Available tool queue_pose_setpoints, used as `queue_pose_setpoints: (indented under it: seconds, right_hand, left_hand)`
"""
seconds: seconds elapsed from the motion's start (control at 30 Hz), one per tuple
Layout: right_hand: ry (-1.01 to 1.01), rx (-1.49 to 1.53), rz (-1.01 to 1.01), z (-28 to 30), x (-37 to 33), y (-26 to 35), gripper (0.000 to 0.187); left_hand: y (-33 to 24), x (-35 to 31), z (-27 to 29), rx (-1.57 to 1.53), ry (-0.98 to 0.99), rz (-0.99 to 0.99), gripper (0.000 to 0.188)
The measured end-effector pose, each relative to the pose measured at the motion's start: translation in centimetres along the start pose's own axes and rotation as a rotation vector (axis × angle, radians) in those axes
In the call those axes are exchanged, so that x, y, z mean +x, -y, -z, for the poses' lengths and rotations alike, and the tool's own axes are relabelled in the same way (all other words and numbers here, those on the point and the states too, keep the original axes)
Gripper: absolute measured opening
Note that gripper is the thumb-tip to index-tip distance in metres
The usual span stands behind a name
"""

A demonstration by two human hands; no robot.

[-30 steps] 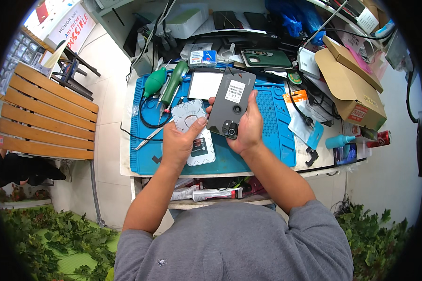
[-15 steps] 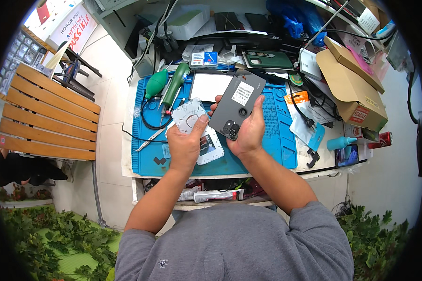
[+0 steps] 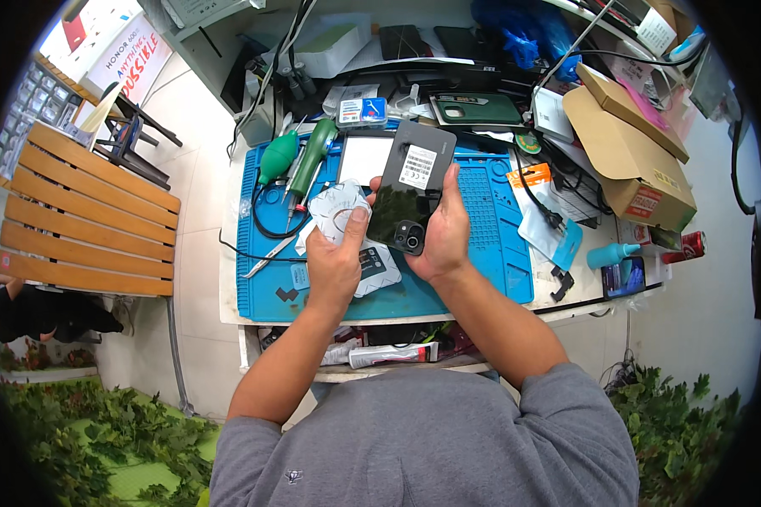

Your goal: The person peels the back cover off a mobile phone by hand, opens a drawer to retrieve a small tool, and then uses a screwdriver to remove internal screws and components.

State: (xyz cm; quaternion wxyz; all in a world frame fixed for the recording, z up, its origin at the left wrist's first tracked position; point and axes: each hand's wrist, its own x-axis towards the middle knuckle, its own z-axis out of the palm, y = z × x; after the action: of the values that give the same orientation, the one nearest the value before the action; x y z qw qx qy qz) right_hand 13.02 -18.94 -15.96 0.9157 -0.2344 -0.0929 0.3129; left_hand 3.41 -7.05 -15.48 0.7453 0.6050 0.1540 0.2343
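Note:
My right hand [image 3: 445, 235] is wrapped round a dark glossy phone [image 3: 414, 160], back side up, with a white label and a square camera block at its near end. In my left hand [image 3: 334, 266] is a flat white patterned packet [image 3: 334, 201], pinched under the thumb, with a ring shape on it. A white patterned part with a dark printed picture [image 3: 375, 263] shows beside that hand; whether it belongs to the same packet I cannot tell. Both hands are over a blue repair mat [image 3: 490, 262]. Beyond them lies a white rectangular sheet [image 3: 366, 158].
On the mat's left lie a green air blower [image 3: 277, 159], a green-handled tool [image 3: 313, 156] and tweezers [image 3: 269, 256]. A green phone case [image 3: 479, 109] sits at the back. Right of the mat are a cardboard box [image 3: 617, 160], a blue bottle [image 3: 613, 255] and a black plug [image 3: 553, 221].
The phone has turned more upright and shifted slightly left in my right hand. Its back now looks darker and reflective. The packet in my left hand has tilted a little.

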Motion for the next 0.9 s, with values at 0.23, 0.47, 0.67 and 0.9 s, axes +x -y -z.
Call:
queue_pose_setpoints:
  seconds: [0.23, 0.47, 0.67, 0.9]
  right_hand:
    - [-0.054, -0.008, 0.042, 0.0, 0.8, 2.0, 0.080]
    - [-0.094, -0.023, 0.037, 0.5, 1.0, 2.9, 0.081]
    - [-0.042, 0.025, 0.061, 0.4, 1.2, 3.3, 0.081]
    - [0.032, 0.011, -0.018, 0.2, 0.9, 2.5, 0.079]
  left_hand:
    - [-0.5, -0.2, 2.0, 0.047, 0.176, 0.091, 0.021]
    - [-0.9, -0.7, 2.1, 0.152, 0.301, 0.102, 0.022]
    - [-0.8, -0.2, 3.0, 0.175, 0.501, 0.163, 0.023]
    - [-0.6, 0.0, 3.3, 0.166, 0.366, 0.133, 0.031]
